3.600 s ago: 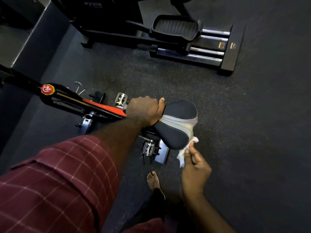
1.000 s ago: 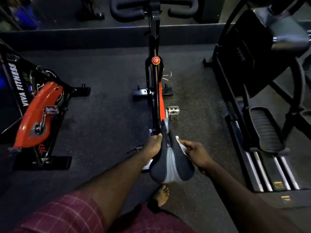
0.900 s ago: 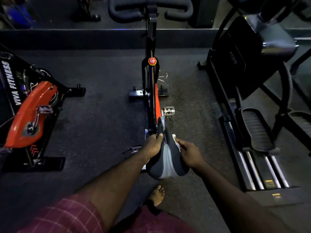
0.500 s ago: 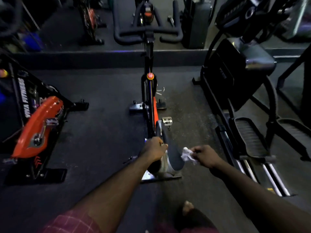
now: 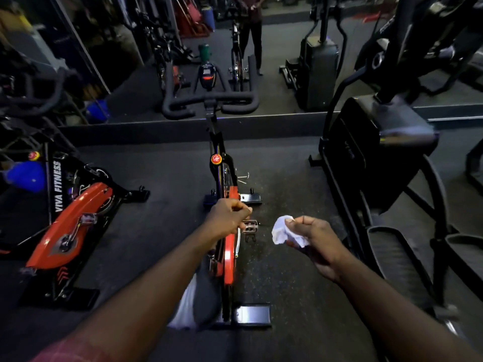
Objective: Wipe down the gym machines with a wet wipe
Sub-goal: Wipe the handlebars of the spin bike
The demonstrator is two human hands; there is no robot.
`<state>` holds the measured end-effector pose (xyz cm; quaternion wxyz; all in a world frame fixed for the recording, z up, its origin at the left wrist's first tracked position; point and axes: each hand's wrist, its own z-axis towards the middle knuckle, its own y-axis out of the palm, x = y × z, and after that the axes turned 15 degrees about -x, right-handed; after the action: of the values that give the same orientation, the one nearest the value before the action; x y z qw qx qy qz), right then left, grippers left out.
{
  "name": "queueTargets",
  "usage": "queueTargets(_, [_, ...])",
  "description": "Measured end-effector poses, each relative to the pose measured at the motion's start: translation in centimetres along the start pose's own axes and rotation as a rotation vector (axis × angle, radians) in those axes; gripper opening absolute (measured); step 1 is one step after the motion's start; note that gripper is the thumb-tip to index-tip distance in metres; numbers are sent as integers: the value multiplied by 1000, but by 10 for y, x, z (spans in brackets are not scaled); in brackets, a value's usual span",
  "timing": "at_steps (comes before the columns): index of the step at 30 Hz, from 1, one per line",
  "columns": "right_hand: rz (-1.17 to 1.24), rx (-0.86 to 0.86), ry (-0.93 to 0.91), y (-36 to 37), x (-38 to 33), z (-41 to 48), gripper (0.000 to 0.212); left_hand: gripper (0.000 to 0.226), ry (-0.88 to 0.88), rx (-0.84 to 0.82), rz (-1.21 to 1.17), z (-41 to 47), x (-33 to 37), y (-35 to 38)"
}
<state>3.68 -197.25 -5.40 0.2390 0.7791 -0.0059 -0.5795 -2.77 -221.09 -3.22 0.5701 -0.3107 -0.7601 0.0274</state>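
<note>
Item: wet wipe (image 5: 282, 232), one, white, crumpled into a wad. It is pinched between the thumb and curled fingers of the right hand (image 5: 312, 240) and juts leftward out of them toward the middle spin bike (image 5: 230, 248), in the air and clear of it. Left hand (image 5: 226, 218), one: raised over the bike's red frame, fingers curled in with the thumb on the forefinger, nothing seen in it. Spin bikes on the floor (image 5: 277, 283): two. The middle one has its long axis running straight away from the person, with the saddle (image 5: 206, 296) at the near end (half hidden under the left forearm) and the black handlebars (image 5: 209, 103) at the far end by the mirror (image 5: 282, 61); one metal pedal (image 5: 250, 226) shows on its right side. The second bike (image 5: 69, 226), lettered VIVA FITNESS, stands well to the left, angled. Elliptical trainer (image 5: 376, 155): one, black, on the right.
</note>
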Motion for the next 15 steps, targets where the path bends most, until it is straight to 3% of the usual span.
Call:
queueTargets(6, [-21, -56, -36, -27, -60, 45, 16, 10, 41, 93, -42, 27, 50, -4])
queueTargets(10, [-102, -84, -41, -27, -97, 104, 9, 10, 51, 201, -35, 54, 69, -37])
queueTargets(15, [-382, -15, -132, -46, -143, 190, 10, 9, 101, 264, -90, 116, 82, -82])
